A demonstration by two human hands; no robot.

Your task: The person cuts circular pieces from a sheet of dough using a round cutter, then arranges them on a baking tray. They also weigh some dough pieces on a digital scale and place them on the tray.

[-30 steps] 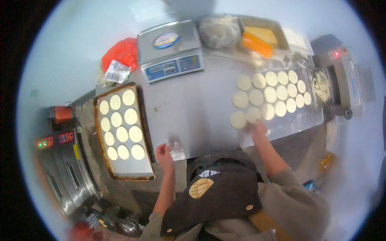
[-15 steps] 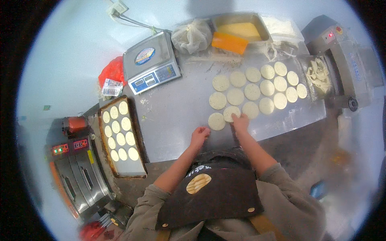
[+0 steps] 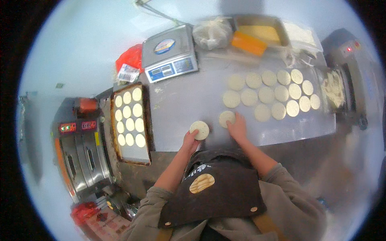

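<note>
My left hand (image 3: 191, 140) is closed on the edge of a flat, pale dough round (image 3: 200, 130) speckled with small bits, held near the front edge of the steel table. Just right of it, my right hand (image 3: 238, 128) grips another dough round (image 3: 226, 119) by its near right side, thumb on top. Beyond the hands, several more dough rounds (image 3: 266, 95) lie in rows on the table (image 3: 181, 104). Off to the left, a rusty-rimmed baking tray (image 3: 147, 140) carries several dough rounds set in columns.
A digital scale (image 3: 166, 52) stands at the back left beside a red plastic bag (image 3: 130, 58). Along the back sit a knotted plastic bag (image 3: 213, 34), a metal pan (image 3: 277, 24) and an orange scraper (image 3: 249, 43). A machine (image 3: 354, 80) with dough borders the right; an oven (image 3: 82, 160) stands far left.
My left hand, bare before, now holds a dough round. The right hand's round has come off its row toward me. The view has shifted, so the table appears further right.
</note>
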